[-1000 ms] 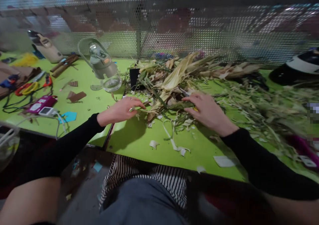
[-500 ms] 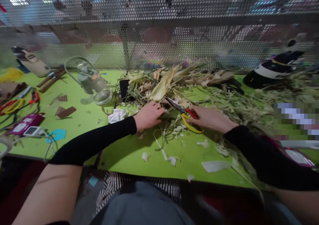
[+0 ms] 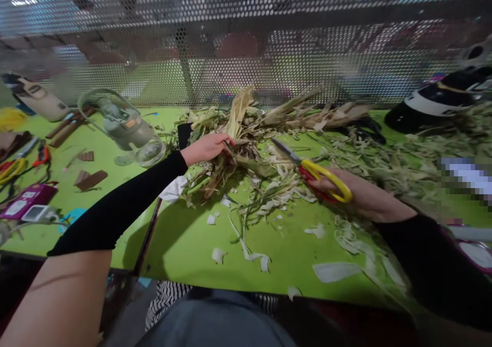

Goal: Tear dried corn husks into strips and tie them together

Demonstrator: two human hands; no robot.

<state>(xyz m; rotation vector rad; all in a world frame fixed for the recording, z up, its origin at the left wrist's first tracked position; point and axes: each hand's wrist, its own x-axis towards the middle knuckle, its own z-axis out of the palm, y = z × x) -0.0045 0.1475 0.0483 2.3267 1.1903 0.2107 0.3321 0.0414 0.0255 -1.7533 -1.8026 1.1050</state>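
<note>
In the head view my left hand (image 3: 207, 148) is closed on a dry corn husk (image 3: 230, 158) at the near side of the pile. Loose strips hang and spread beneath its fingers. My right hand (image 3: 359, 193) grips scissors (image 3: 289, 153) with one yellow and one red handle. Their blades point up and left, apart from my left hand, over the husk scraps. Behind my left hand a pale yellow husk bundle (image 3: 239, 115) stands up from the heap. Longer brown husks (image 3: 307, 112) stretch to the right along the back.
A perforated metal screen (image 3: 246, 70) rises behind the green table (image 3: 184, 254). A clear-based bottle (image 3: 130, 129) and a purple power strip (image 3: 28, 201) are at left. Toward the right lie shredded husks (image 3: 415, 157) and a black-and-white bottle (image 3: 426, 106). White tissue (image 3: 172, 189) lies under my left forearm.
My left hand has risen up and left, now gripping a husk. The right hand with the scissors has drawn back to the right. The camera view has shifted slightly.
</note>
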